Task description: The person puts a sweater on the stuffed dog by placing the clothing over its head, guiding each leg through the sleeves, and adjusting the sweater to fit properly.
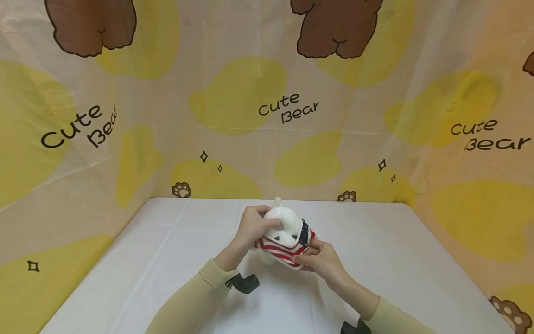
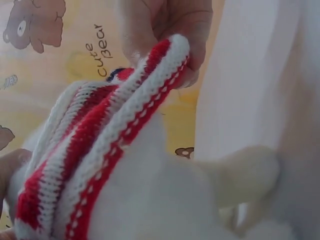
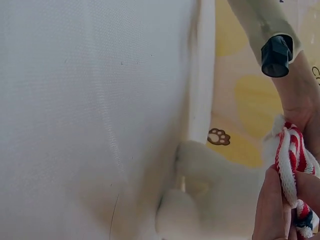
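Observation:
A white plush toy [image 1: 289, 215] is held over the middle of the table, its head tipped toward the far side. Around it sits a knitted garment [image 1: 280, 251] with red and white stripes and a navy part on the right. My left hand [image 1: 252, 227] grips the head from the left, thumb pressed on the white plush. With thumb and fingers, my right hand [image 1: 328, 260] pinches the striped knit [image 2: 115, 125] at its lower right edge, pulled away from the body in the left wrist view. A pale limb [image 3: 220, 172] hangs below in the right wrist view.
A white cloth covers the table [image 1: 167, 260]. Behind and at both sides hangs a printed curtain [image 1: 233, 97] with bears and lettering. Black wrist mounts [image 1: 246, 283] stick out from both sleeves.

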The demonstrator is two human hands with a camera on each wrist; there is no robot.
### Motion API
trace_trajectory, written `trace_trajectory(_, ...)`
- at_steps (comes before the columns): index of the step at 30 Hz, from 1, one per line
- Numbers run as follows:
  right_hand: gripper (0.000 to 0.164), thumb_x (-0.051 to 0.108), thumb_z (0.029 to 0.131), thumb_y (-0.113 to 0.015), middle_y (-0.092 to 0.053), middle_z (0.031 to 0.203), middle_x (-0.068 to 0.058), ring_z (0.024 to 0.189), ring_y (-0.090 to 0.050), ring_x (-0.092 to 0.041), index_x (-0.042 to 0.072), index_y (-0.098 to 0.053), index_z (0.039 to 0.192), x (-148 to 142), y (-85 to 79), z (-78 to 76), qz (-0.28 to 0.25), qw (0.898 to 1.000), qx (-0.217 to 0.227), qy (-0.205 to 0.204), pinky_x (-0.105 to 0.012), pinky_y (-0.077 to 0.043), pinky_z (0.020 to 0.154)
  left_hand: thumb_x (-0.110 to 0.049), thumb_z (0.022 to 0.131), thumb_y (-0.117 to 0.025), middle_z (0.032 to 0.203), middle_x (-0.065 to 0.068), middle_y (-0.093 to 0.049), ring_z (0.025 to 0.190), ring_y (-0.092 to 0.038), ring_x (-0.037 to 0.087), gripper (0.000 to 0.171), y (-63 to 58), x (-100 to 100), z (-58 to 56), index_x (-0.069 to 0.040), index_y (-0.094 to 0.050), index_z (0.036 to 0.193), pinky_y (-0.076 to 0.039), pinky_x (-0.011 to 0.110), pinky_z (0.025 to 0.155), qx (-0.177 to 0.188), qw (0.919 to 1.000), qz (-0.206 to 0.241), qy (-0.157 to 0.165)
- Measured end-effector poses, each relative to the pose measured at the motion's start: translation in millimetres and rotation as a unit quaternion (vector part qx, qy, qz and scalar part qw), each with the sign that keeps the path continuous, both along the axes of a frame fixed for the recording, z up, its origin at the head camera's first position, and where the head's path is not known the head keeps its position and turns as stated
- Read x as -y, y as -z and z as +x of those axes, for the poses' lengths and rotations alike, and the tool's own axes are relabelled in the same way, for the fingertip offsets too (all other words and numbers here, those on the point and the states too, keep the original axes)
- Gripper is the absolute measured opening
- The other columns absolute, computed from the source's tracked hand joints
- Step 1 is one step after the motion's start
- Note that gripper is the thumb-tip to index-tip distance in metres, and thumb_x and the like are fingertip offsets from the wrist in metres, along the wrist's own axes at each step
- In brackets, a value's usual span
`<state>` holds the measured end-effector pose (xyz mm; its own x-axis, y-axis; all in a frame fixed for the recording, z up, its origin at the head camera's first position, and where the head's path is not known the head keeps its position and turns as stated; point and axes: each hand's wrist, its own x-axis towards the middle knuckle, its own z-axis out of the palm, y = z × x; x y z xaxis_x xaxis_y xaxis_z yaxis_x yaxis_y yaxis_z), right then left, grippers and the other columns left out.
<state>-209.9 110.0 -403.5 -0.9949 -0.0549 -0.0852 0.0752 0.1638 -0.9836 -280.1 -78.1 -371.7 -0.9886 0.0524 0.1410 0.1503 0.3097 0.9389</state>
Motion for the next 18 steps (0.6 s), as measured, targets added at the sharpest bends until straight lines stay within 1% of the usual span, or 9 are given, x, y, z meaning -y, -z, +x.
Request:
trace_trajectory(4,0.043,0.001,0.071,-0.076,-0.063,0.069,-0.002,0.066,-0.064,-0.013,-0.008,-0.059,0.109,0.0,0.3,-0.6,0.021,1.000,-0.008,0.006,-0.031,-0.057,0.064,-0.017,0.058,-0.080,0.092,0.009,-0.071,0.075,-0.061,0.017,0.040,-0.3,0.9,0.6,-0.006,-0.073,0.096,-0.054,0.030,0.062,0.008,0.9999,0.011,0.004)
trace_trajectory(8,0.036,0.002,0.069,-0.078,-0.061,0.066,-0.001,0.063,-0.063,-0.013,-0.006,-0.062,0.100,-0.9,0.5,-1.7,0.042,0.999,-0.024,0.005,-0.030,-0.057,0.062,-0.016,0.057,-0.080,0.092,0.009,-0.071,0.076,-0.062,0.017,0.039,-0.4,1.4,1.4,-0.006,-0.073,0.095,-0.054,0.030,0.065,0.014,0.9997,0.019,0.005)
trace_trajectory(11,0.030,0.003,0.067,-0.079,-0.060,0.064,-0.001,0.060,-0.063,-0.014,-0.003,-0.064,0.092,-2.0,2.3,-3.1,0.064,0.997,-0.048,0.008,-0.032,-0.057,0.060,-0.014,0.058,-0.080,0.092,0.010,-0.071,0.077,-0.062,0.017,0.039,-0.1,1.4,1.4,-0.004,-0.073,0.094,-0.054,0.031,0.068,0.015,0.9994,0.031,0.006)
trace_trajectory(13,0.027,0.003,0.066,-0.080,-0.060,0.063,-0.001,0.059,-0.063,-0.014,-0.002,-0.064,0.088,-2.4,4.6,-3.4,0.083,0.994,-0.068,0.014,-0.033,-0.056,0.059,-0.011,0.058,-0.079,0.089,0.010,-0.071,0.074,-0.062,0.016,0.037,-0.3,1.8,1.6,-0.002,-0.073,0.093,-0.054,0.030,0.067,0.018,0.9987,0.045,0.012)
trace_trajectory(15,0.027,0.003,0.066,-0.080,-0.061,0.065,-0.002,0.060,-0.063,-0.015,-0.002,-0.064,0.087,-2.9,8.4,-3.5,0.094,0.993,-0.074,0.017,-0.033,-0.056,0.059,-0.010,0.058,-0.078,0.087,0.010,-0.070,0.072,-0.061,0.016,0.035,-1.3,1.9,2.5,-0.002,-0.073,0.092,-0.054,0.029,0.065,0.021,0.9980,0.057,0.019)
trace_trajectory(18,0.032,0.004,0.066,-0.081,-0.064,0.070,-0.004,0.066,-0.065,-0.014,-0.003,-0.065,0.092,-4.8,11.9,-2.7,0.087,0.994,-0.066,0.017,-0.031,-0.057,0.060,-0.009,0.058,-0.078,0.084,0.010,-0.070,0.070,-0.061,0.015,0.033,-4.1,1.2,3.8,-0.002,-0.073,0.090,-0.053,0.028,0.062,0.022,0.9974,0.060,0.034)
